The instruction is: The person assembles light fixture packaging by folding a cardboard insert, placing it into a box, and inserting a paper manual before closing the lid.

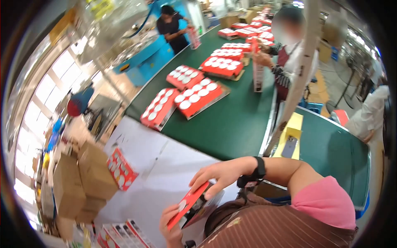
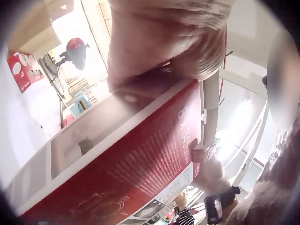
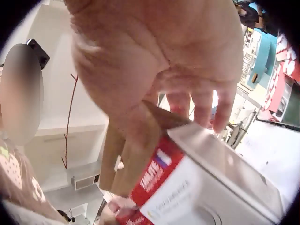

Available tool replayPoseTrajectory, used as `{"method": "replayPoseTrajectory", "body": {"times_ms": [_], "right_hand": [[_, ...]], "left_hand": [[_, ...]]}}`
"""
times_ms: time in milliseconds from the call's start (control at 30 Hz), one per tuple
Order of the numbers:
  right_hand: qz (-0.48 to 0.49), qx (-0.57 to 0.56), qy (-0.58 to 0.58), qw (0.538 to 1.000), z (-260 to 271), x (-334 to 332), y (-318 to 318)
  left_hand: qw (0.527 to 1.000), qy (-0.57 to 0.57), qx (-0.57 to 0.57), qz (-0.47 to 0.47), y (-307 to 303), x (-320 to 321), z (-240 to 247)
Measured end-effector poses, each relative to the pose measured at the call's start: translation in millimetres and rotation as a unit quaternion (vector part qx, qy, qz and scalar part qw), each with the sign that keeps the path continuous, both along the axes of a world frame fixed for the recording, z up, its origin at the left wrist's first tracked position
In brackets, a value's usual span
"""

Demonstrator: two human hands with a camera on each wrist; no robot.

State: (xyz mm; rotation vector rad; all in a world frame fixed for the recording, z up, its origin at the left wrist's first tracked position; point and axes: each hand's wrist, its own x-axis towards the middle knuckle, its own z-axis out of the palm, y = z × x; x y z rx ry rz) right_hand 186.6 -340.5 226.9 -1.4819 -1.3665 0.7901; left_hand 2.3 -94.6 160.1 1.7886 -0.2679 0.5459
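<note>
Both hands hold a red, white and dark printed carton (image 1: pixel 191 205) tilted in front of the body, over the white table. My left hand (image 1: pixel 170 225) grips its lower left end. Across its upper edge lie the fingers of my right hand (image 1: pixel 221 175), with the thumb on the near side. Seen from the left wrist, the carton's red side panel (image 2: pixel 140 164) carries rows of small white print and the figure 8. In the right wrist view a bare brown cardboard flap (image 3: pixel 124 159) stands up at the carton's end, under the right hand (image 3: pixel 164 56).
A red printed carton (image 1: pixel 122 169) lies on the white table (image 1: pixel 165 165), and printed cartons (image 1: pixel 126 234) sit at its near edge. Brown boxes (image 1: pixel 82 182) stand left. Red cartons (image 1: pixel 198 97) line the green conveyor (image 1: pixel 235 120), with people alongside. A pole (image 1: pixel 304 70) rises right.
</note>
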Motion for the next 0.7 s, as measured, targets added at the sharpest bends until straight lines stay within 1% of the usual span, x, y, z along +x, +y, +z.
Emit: {"method": "replayPoseTrajectory", "body": {"times_ms": [67, 100, 167, 233, 300, 333, 400, 433, 500, 533, 600, 633, 700], "right_hand": [[0.002, 0.007, -0.019, 1.000, -3, -1, 8], [-0.001, 0.008, -0.021, 1.000, 0, -2, 3], [-0.028, -0.015, -0.088, 0.996, 6, -10, 1], [-0.028, 0.019, -0.115, 0.993, -2, -7, 2], [-0.030, 0.034, -0.136, 0.990, -8, -6, 2], [-0.034, 0.036, -0.149, 0.988, -7, -8, 1], [-0.059, 0.018, -0.179, 0.982, -4, -14, 2], [-0.070, 0.009, -0.217, 0.974, -6, -16, 3], [-0.066, 0.011, -0.228, 0.971, -8, -15, 4], [-0.068, 0.011, -0.241, 0.968, -9, -15, 4], [-0.062, 0.004, -0.258, 0.964, -10, -17, 3], [-0.058, -0.003, -0.279, 0.959, -10, -16, 3], [-0.046, -0.009, -0.285, 0.957, -8, -15, 1]], "left_hand": [[0.994, 0.083, 0.048, 0.055, -1, -5, 15], [0.994, 0.081, 0.050, 0.052, 1, -3, 21], [0.986, 0.118, 0.116, -0.013, 6, -8, 38], [0.978, 0.119, 0.169, -0.030, 9, -9, 35], [0.976, 0.148, 0.156, -0.028, 0, -10, 45], [0.973, 0.169, 0.157, -0.011, 0, -12, 47], [0.971, 0.166, 0.168, -0.037, -1, -11, 48], [0.971, 0.169, 0.168, -0.031, -1, -12, 49], [0.943, 0.161, 0.290, -0.003, -5, -14, 54], [0.943, 0.164, 0.290, -0.002, -6, -14, 57], [0.907, 0.148, 0.392, 0.021, -8, -16, 62], [0.907, 0.150, 0.392, 0.020, -8, -17, 64], [0.885, 0.144, 0.443, 0.008, -8, -19, 66]]}}
